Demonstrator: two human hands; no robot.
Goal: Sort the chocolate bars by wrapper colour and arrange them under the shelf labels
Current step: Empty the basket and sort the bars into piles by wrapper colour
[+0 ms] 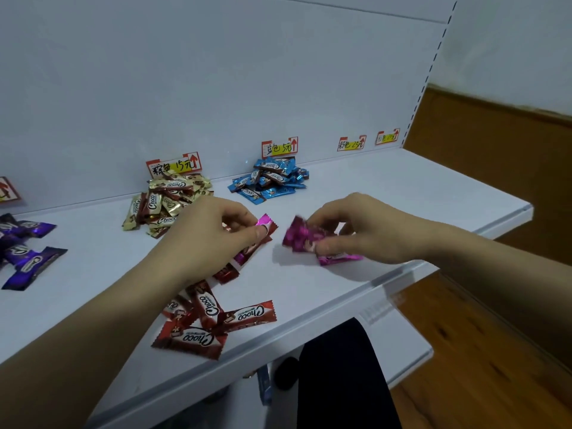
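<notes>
My right hand (pixel 356 226) grips a bunch of pink-wrapped chocolate bars (pixel 301 238) just above the white shelf (pixel 402 193). My left hand (pixel 213 233) pinches a pink bar (pixel 264 219) at the top of a mixed red and pink heap. Loose red bars (pixel 213 320) lie near the shelf's front edge, partly under my left forearm. A gold pile (pixel 167 199) sits under its label (pixel 173 165). A blue pile (pixel 272 179) lies below the blue label (pixel 280 147). Purple bars (pixel 24 249) are at the far left.
Two more labels, a pink one (pixel 351 143) and another (pixel 387 137), stand at the back right with bare shelf below them. A part of a label (pixel 7 190) shows at the left edge. A lower shelf (pixel 402 345) and wooden floor (pixel 495 351) lie below.
</notes>
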